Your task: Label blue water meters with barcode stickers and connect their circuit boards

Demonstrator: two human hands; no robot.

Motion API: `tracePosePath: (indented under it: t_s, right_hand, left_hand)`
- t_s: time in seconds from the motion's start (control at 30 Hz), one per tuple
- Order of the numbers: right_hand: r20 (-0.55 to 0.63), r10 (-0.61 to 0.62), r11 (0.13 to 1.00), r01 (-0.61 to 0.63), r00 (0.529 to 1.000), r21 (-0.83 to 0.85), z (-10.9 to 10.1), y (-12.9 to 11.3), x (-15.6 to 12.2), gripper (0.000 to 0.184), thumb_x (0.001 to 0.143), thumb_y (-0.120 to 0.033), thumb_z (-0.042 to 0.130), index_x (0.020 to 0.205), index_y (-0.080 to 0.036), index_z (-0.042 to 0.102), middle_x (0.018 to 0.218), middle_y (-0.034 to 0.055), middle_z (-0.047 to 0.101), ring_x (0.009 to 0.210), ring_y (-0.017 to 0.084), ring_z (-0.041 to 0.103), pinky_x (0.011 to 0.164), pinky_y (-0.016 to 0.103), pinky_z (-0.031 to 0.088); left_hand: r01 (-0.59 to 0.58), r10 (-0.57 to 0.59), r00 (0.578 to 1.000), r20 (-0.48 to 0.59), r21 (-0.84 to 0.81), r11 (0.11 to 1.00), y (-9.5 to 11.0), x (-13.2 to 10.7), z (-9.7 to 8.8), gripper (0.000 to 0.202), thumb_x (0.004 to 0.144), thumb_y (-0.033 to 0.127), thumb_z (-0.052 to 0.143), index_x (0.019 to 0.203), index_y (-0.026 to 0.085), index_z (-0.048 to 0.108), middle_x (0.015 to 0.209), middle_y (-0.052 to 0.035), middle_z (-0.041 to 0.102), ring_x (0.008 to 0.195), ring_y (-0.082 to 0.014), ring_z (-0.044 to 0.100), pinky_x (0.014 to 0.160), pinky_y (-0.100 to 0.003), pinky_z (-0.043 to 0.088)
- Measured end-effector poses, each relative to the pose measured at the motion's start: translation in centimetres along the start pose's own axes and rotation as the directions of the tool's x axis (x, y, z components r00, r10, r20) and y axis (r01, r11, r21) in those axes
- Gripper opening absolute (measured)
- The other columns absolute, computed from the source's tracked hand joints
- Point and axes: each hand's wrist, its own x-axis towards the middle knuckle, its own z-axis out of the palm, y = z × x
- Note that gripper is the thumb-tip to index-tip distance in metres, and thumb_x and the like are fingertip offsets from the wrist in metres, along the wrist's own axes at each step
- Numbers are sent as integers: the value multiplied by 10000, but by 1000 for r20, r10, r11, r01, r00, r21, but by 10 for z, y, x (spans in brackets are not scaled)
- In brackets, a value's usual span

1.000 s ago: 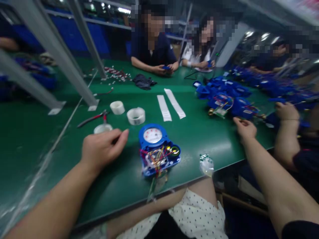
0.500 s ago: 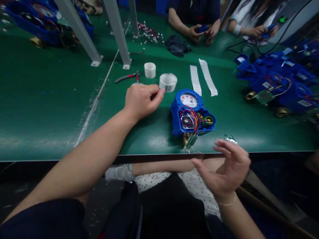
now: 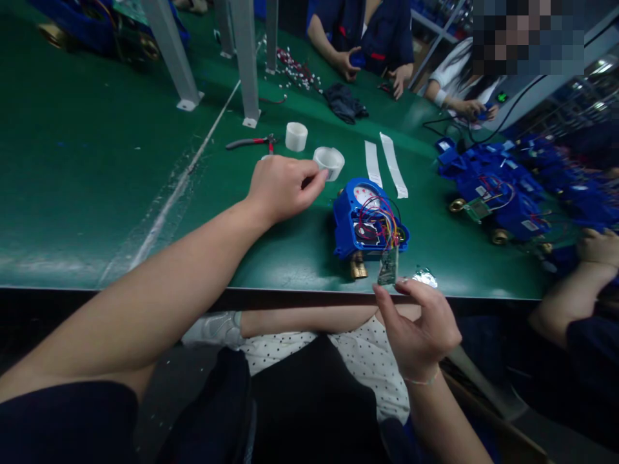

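In close, the right hand has a narrow grip on the lower end of a circuit board, whose long axis runs near upright. Wires link it to the blue meter, which sits beyond and left of that grip on the green surface. The left hand, farther from the board, has fingertips together, contents hidden, beside a tape roll. Beyond, white strips: no print legible, nor on the meter's dial.
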Motion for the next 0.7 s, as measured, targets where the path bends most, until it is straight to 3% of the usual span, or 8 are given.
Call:
tracePosePath:
  t_s: [0.07, 0.1, 0.17, 0.27, 0.33, 0.47, 0.63, 0.7]
  right_hand:
    - [-41, 247, 952, -234, 968, 197, -1, 2, 3, 288, 805, -193, 865, 1055, -213, 725, 939, 23, 747, 803, 170, 727, 755, 318, 625]
    - [-31, 407, 864, -374, 913, 337, -1, 4, 6, 260, 821, -238, 857, 1046, -215, 730, 914, 11, 742, 780, 154, 728, 727, 289, 623]
    - [82, 676, 559, -582, 733, 591, 1, 8, 12, 263, 832, -337, 855, 1028, -215, 729, 878, -6, 735, 778, 127, 737, 693, 222, 613]
    - [314, 815, 118, -668, 488, 735, 2, 13, 22, 350, 787, -448, 879, 967, -197, 716, 884, -7, 741, 792, 98, 738, 666, 152, 596]
    - [398, 822, -25, -671, 408, 741, 2, 15, 27, 393, 758, -472, 895, 950, -182, 712, 911, 5, 746, 780, 78, 726, 653, 124, 586]
    - [413, 819, -59, -657, 399, 752, -1, 15, 30, 388, 754, -454, 903, 954, -181, 711, 926, 5, 740, 785, 68, 710, 661, 114, 583]
    - [396, 807, 2, -673, 438, 740, -2, 18, 27, 361, 788, -441, 882, 1002, -204, 712, 936, -1, 714, 833, 84, 706, 682, 143, 583]
    - [366, 799, 66, -675, 477, 735, -3, 21, 24, 330, 796, -421, 879, 1005, -225, 715, 923, -15, 699, 843, 90, 704, 692, 159, 582]
  left_hand:
    - [-7, 7, 1000, 7, 29, 1000, 1, 0, 0, 425, 983, 456, 506, 673, 193, 630, 622, -40, 607, 655, -198, 605, 661, -326, 378]
    - [-11, 10, 1000, 15, 48, 999, 1, 0, -1, 426, 984, 456, 503, 674, 193, 631, 620, -38, 606, 650, -196, 602, 646, -319, 368]
    - [-17, 14, 999, 29, 80, 997, 2, 0, -2, 429, 986, 457, 498, 675, 195, 634, 613, -34, 603, 639, -192, 595, 616, -310, 342]
    - [-15, 10, 999, 37, 118, 993, 3, 0, -4, 429, 988, 456, 498, 673, 201, 637, 607, -31, 602, 610, -180, 575, 579, -310, 297]
    - [-13, 7, 999, 42, 137, 990, 3, 1, -4, 431, 989, 459, 497, 670, 206, 638, 605, -31, 604, 588, -171, 558, 560, -317, 270]
    - [-5, -3, 999, 53, 154, 988, 3, 1, -3, 452, 990, 475, 482, 652, 212, 627, 604, -34, 602, 572, -170, 543, 541, -327, 233]
    - [2, -13, 998, 67, 162, 987, 2, 1, -2, 445, 982, 466, 485, 639, 212, 611, 595, -31, 592, 568, -177, 546, 543, -325, 224]
    - [0, -12, 997, 71, 168, 986, 2, 1, -2, 449, 982, 471, 485, 635, 213, 606, 596, -31, 594, 572, -181, 551, 546, -325, 227]
